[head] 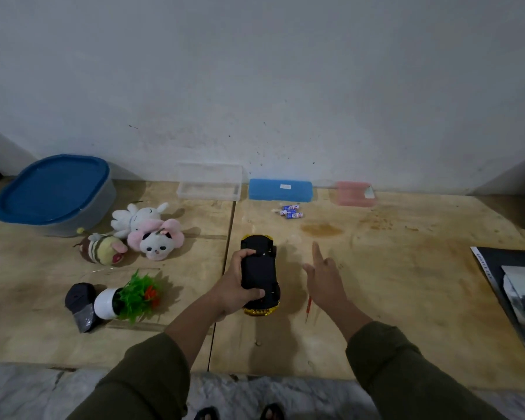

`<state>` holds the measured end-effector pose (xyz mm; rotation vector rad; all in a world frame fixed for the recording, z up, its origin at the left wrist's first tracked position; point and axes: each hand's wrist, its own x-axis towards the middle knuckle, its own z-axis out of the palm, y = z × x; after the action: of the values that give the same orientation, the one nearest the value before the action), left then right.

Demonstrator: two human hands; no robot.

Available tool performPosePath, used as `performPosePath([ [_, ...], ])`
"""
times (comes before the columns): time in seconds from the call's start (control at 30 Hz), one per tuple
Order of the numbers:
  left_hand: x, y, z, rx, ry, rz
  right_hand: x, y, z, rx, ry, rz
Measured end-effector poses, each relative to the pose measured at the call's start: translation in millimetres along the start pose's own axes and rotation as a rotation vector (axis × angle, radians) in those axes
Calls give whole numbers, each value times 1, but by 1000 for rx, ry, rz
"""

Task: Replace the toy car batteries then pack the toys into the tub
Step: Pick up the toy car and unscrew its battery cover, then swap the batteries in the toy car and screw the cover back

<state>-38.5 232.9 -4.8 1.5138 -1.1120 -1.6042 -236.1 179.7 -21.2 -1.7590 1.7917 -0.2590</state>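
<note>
Nearest the camera: two olive sleeves (152, 374) reaching out over a plywood floor board (406, 298). Left hand (240, 286) wrapped round a yellow toy car (259, 271), thumb and fingers curled over its black underside; car flipped belly-up, long axis running straight away from the viewer, gold bumper nearest. Right hand (325, 277) just beside the car on its right, holding nothing, fingers loosely spread, forefinger pointing away. Thin red-handled tool, likely a screwdriver (309, 307), lying partly under that right wrist. Small cluster of batteries (290, 211) farther off, beyond the car's far end and slightly right, so closer to the free right hand than to the left.

Along the wall, left to right: grey tub (100, 207) with blue lid on, contents hidden; clear box (209, 180), seemingly nothing inside; closed blue case (280, 190); pink box (353, 194), blurred. Left of the car: three plush toys (146, 231), a tipped potted plastic plant (128, 295), a dark object (79, 304), all outside the tub.
</note>
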Motion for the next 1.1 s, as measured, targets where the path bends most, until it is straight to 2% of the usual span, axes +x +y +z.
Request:
performPosePath([
  [0.1,1,-13,-2,2,10,-2,-6,18,28,-55,-52,29],
  [0.27,-1,-24,0,10,-4,-27,-2,24,43,-255,-74,-63],
  [0.33,-1,-25,1,31,1,-33,-1,23,42,-263,-21,-77],
  [0.43,1,-24,4,36,-7,-26,-3,11,34,-31,215,-240],
  [0.47,2,-23,5,42,-12,-21,-3,5,30,66,248,-323],
  [0.57,7,-16,13,49,-15,17,-7,-15,14,228,171,-449],
  [0.7,14,-6,29,80,-53,63,-10,-18,9,255,101,-345],
  [0.8,18,-5,36,94,-79,62,-6,-10,1,521,68,-174],
  [0.9,22,-8,37,59,-71,31,1,7,-16,708,177,-31],
  [1.0,23,-10,33,45,-77,-1,2,35,-27,582,249,67],
  [1.1,23,-13,31,38,-65,-19,-5,60,-19,349,148,110],
])
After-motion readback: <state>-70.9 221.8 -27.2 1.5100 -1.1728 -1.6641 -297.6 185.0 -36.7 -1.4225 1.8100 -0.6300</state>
